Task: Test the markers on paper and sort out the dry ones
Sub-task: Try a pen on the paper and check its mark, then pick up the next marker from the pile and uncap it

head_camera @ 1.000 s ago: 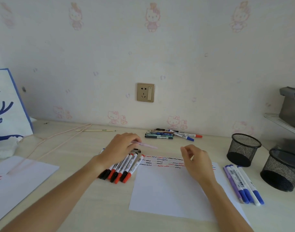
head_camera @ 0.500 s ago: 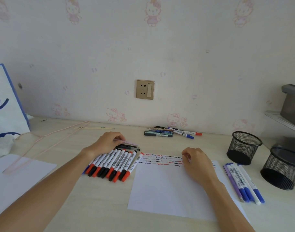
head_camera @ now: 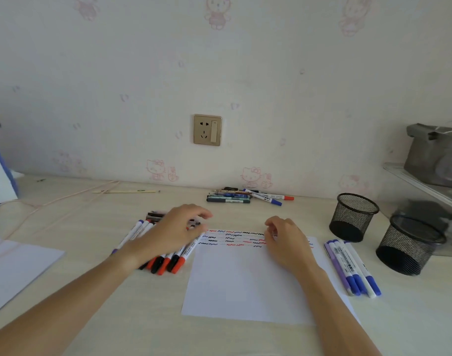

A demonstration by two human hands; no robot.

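My left hand (head_camera: 173,232) has slid back right across the row of markers (head_camera: 168,260), covering most of them, no longer holding the pink pen.

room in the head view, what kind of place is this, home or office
Most likely a home, perhaps a child's bedroom or study corner. The wall has pale wallpaper with pink cartoon cats, a wall socket sits just above a light wooden desk, and two black mesh pen cups stand beside loose markers.

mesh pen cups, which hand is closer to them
Right. The right hand rests on the paper, just left of the mesh pen cups; the left hand lies over the marker row, farther left.
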